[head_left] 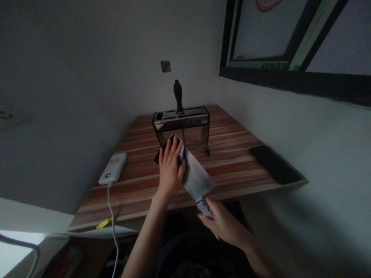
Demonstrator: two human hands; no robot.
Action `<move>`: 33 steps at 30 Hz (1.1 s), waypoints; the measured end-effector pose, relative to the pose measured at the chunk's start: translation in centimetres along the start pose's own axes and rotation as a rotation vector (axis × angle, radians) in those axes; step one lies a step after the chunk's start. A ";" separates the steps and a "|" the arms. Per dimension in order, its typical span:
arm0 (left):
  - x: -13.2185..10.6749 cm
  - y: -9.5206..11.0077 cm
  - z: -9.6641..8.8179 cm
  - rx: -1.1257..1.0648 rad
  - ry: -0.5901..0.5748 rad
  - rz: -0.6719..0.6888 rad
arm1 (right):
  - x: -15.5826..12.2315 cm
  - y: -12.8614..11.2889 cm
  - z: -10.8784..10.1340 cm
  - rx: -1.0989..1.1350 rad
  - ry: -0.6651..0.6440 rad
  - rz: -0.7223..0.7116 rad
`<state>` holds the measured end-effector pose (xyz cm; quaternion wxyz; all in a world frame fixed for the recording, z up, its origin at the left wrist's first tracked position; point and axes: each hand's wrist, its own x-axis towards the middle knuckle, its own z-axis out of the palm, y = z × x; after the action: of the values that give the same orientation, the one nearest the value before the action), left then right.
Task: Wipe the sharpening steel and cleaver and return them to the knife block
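Note:
My right hand is closed around the grey handle of a cleaver. Its broad metal blade points away from me and to the left, over the table's front part. At the blade's far end, my left hand presses a black sheet-like piece with a white edge against the blade; whether it is cloth or paper I cannot tell. The fingers partly cover that end of the blade. Just behind stands a knife block with clear panels and a dark frame, a black handle rising from its top.
A white power bank lies on the left of the wood-grain table, its white cable hanging over the front edge. Near it is a yellow strip. A black phone rests at the right edge. Walls border the back and sides.

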<state>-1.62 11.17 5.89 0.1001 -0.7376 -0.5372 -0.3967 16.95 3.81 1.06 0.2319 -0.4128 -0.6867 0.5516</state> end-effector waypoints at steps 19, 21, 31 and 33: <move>-5.3 5.5 0.6 -0.068 -0.360 0.264 | 0.2 0.2 -0.3 0.132 0.027 0.054; -5.8 5.7 0.3 -0.092 -0.404 0.311 | 0.2 0.5 -0.3 0.149 0.032 0.037; -6.1 6.5 -0.4 -0.189 -0.512 0.412 | 0.1 0.9 -1.0 0.122 0.039 0.003; -6.0 6.5 -0.5 -0.179 -0.507 0.403 | 0.1 1.1 -1.0 0.107 0.030 0.010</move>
<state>3.19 4.00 3.86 -0.0256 -0.9100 -0.3516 -0.2185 17.98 4.55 0.33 0.2611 -0.4116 -0.6505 0.5825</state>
